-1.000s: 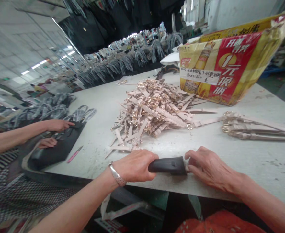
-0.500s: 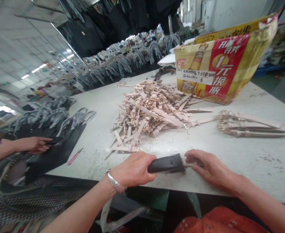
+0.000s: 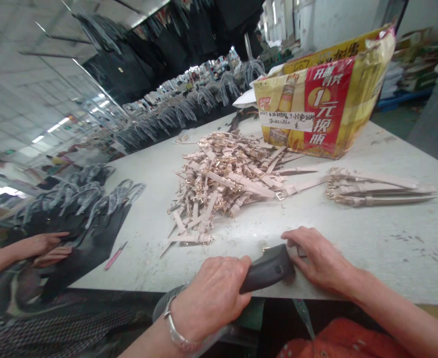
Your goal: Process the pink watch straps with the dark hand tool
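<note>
Shifted closer to the near edge of the table (image 3: 383,248) since the earlier frame, the left hand (image 3: 219,288) grips a black padded piece (image 3: 269,271), now tilted up to the right. At its right end the right hand (image 3: 321,256) curls its fingers; whether they pinch anything, I cannot tell. Beyond lie a pile of pale buckled straps (image 3: 222,176) and, right, a strap bundle (image 3: 376,188); far right, a yellow carton (image 3: 329,102).

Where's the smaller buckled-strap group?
Head view, right side: the smaller buckled-strap group lies on the table, right of the larger pile, beyond the right hand.
</note>
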{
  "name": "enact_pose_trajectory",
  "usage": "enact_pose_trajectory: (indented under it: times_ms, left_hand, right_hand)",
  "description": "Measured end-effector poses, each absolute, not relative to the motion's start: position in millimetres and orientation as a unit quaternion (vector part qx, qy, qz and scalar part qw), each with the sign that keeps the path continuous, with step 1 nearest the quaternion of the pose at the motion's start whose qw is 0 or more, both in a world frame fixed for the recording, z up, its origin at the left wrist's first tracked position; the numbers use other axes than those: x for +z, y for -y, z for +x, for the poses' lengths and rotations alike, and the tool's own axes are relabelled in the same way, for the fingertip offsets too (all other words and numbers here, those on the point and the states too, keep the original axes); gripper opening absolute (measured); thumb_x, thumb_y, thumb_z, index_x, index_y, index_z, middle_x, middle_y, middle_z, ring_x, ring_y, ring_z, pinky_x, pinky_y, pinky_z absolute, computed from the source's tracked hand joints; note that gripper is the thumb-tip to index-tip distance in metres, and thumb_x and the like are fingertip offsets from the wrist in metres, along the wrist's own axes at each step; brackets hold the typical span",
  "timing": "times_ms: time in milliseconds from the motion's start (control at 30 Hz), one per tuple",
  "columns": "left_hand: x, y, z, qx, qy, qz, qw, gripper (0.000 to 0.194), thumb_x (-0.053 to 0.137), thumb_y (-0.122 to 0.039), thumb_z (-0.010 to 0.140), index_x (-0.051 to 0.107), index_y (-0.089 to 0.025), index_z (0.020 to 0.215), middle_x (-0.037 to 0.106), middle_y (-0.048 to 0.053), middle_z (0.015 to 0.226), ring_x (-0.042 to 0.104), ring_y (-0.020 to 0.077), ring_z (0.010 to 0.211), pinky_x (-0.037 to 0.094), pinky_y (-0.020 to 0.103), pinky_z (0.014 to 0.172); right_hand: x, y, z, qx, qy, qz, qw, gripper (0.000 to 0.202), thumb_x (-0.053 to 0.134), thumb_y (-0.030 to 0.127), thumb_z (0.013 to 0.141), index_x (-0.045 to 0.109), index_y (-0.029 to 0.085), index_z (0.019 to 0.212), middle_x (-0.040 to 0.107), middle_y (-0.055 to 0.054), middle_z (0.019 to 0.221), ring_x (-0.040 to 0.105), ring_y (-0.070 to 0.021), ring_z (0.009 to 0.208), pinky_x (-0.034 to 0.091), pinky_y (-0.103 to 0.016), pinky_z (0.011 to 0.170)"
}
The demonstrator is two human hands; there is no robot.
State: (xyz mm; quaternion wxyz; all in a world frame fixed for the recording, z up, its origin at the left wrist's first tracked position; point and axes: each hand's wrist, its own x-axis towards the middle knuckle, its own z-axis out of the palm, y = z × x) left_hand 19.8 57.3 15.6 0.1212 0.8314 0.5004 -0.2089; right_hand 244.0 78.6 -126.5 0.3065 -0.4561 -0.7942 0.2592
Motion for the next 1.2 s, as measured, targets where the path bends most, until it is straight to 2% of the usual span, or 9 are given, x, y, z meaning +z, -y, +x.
enact_pose_trajectory:
  times_ms: [167, 367, 600, 900, 1067, 1200]
  left_hand:
    - [13, -63, 31, -0.210, -0.490, 0.839, 0.114, 0.024, 0.053, -0.027, 0.083, 0.058, -0.018, 0.106, 0.068, 0.008, 0.096, 0.064, 0.0284, 0.093, 0.048, 0.041, 0.081]
    - [11, -77, 39, -0.228, -0.490, 0.836, 0.097, 0.023, 0.054, -0.031, 0.083, 0.060, -0.018, 0.101, 0.068, 0.009, 0.091, 0.065, 0.0284, 0.088, 0.049, 0.038, 0.077]
    - [6, -74, 32, -0.221, -0.492, 0.833, 0.122, 0.025, 0.052, -0.032, 0.083, 0.061, -0.019, 0.102, 0.068, 0.008, 0.091, 0.065, 0.0283, 0.087, 0.048, 0.037, 0.074]
    - [3, -76, 36, -0.197, -0.504, 0.829, 0.144, 0.023, 0.054, -0.036, 0.081, 0.063, -0.020, 0.095, 0.068, 0.008, 0.088, 0.064, 0.0279, 0.084, 0.046, 0.034, 0.070]
    - [-11, -77, 27, -0.123, -0.547, 0.809, 0.176, 0.019, 0.052, -0.036, 0.081, 0.062, -0.021, 0.087, 0.066, 0.003, 0.079, 0.063, 0.0209, 0.074, 0.041, 0.027, 0.062]
    - [-12, -84, 9, -0.074, -0.601, 0.772, 0.193, 0.020, 0.052, -0.035, 0.080, 0.061, -0.019, 0.087, 0.065, 0.001, 0.077, 0.060, 0.0170, 0.070, 0.037, 0.024, 0.058]
  right_hand:
    - [-128, -79, 251, 0.303, 0.776, -0.467, 0.295, 0.060, 0.055, 0.006, 0.073, 0.046, 0.020, 0.131, 0.064, -0.006, 0.097, 0.056, -0.0229, 0.092, 0.045, -0.037, 0.083]
    - [-133, -84, 260, 0.326, 0.776, -0.448, 0.302, 0.069, 0.054, 0.010, 0.074, 0.038, 0.024, 0.140, 0.066, -0.006, 0.105, 0.059, -0.0225, 0.096, 0.046, -0.037, 0.087]
    - [-132, -86, 265, 0.363, 0.747, -0.445, 0.337, 0.069, 0.048, 0.006, 0.071, 0.041, 0.023, 0.138, 0.066, -0.005, 0.109, 0.061, -0.0204, 0.101, 0.046, -0.036, 0.093]
    - [-133, -88, 265, 0.372, 0.742, -0.445, 0.336, 0.074, 0.049, 0.008, 0.076, 0.030, 0.026, 0.145, 0.066, -0.004, 0.106, 0.062, -0.0205, 0.097, 0.047, -0.038, 0.090]
    - [-134, -89, 264, 0.367, 0.746, -0.443, 0.336, 0.073, 0.049, 0.008, 0.077, 0.030, 0.025, 0.145, 0.067, -0.004, 0.105, 0.062, -0.0203, 0.097, 0.047, -0.038, 0.090]
    - [-137, -89, 265, 0.360, 0.753, -0.434, 0.340, 0.068, 0.051, 0.007, 0.076, 0.037, 0.022, 0.141, 0.067, -0.005, 0.105, 0.063, -0.0203, 0.097, 0.048, -0.038, 0.090]
